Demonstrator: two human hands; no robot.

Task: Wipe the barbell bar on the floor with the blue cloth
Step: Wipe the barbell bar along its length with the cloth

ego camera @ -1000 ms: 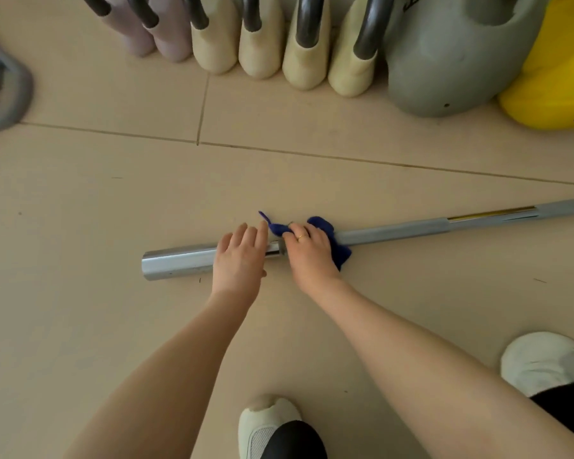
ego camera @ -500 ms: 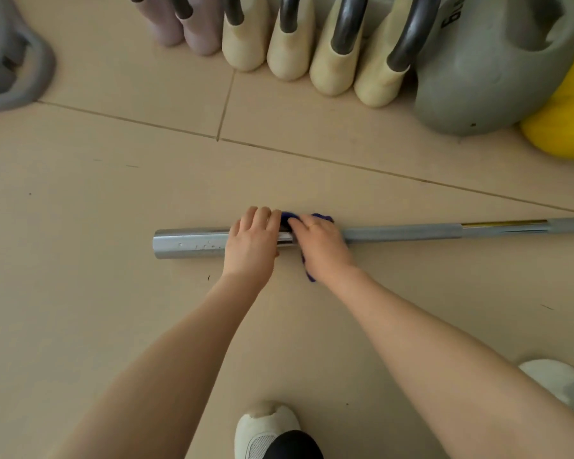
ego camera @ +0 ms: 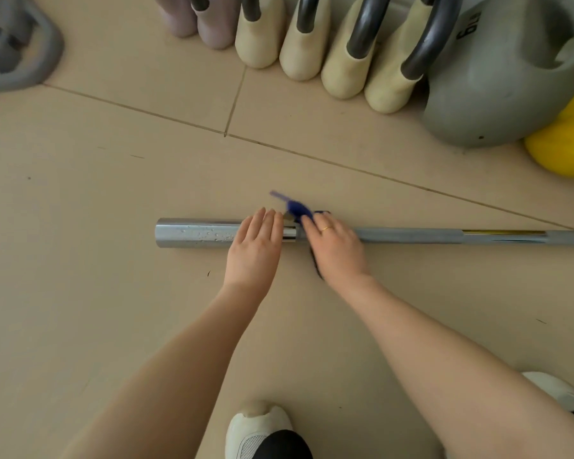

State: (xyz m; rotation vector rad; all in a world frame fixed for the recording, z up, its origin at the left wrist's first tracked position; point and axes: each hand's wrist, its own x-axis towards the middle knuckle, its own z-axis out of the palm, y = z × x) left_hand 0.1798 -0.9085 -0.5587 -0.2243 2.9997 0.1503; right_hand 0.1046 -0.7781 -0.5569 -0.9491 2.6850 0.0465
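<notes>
One barbell bar (ego camera: pixel 411 235) lies left-to-right on the tiled floor (ego camera: pixel 80 293), water droplets on its left sleeve. One blue cloth (ego camera: pixel 298 208) bunched on the bar, gripped by right hand (ego camera: pixel 337 250). Left hand (ego camera: pixel 254 250) rests flat, fingers straight, on the sleeve. Far side: six small kettlebells (ego camera: pixel 342 71), one grey kettlebell (ego camera: pixel 497 94), one yellow (ego camera: pixel 567 150). Two white shoes (ego camera: pixel 256 429) near.

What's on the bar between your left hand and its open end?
In the head view, only bare chrome sleeve with water droplets on it lies between the left hand and the bar's end; the blue cloth is under the right hand.
</notes>
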